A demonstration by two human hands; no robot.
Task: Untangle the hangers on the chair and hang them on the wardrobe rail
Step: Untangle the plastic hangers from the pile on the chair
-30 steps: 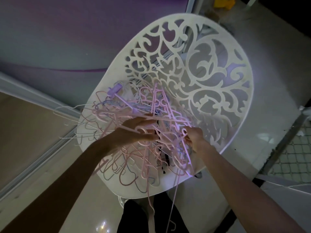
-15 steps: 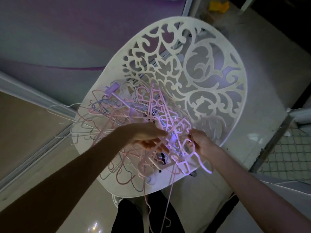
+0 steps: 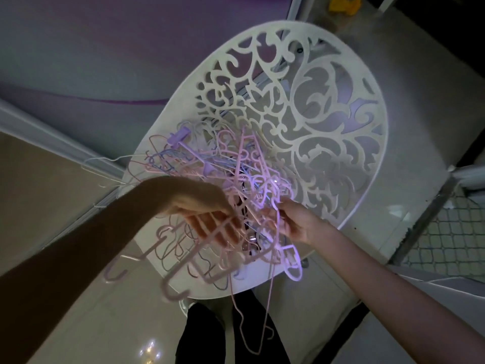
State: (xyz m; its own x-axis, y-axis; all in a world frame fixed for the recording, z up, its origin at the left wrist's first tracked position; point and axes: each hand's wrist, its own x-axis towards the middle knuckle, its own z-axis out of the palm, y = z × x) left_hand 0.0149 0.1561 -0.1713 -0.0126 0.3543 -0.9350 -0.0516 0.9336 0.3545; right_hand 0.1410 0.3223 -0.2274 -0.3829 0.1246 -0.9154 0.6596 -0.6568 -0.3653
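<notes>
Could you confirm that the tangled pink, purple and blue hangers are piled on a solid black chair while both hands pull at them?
Not quite: the chair is white, with a scrollwork cut-out back, not solid black, as the head view shows. The rest holds: the tangled hangers are piled on its seat, and the left hand and right hand both pull at them.

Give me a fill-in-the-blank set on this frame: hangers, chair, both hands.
1. The tangled hangers lie on the seat of a white ____.
2. The left hand holds pink hangers whose hooks point toward the ____ edge of the picture.
3. The right hand pinches a ____ in the pile.
4. A yellow object sits at the ____ edge of the view.

Missing words: chair; lower; hanger; top
</notes>
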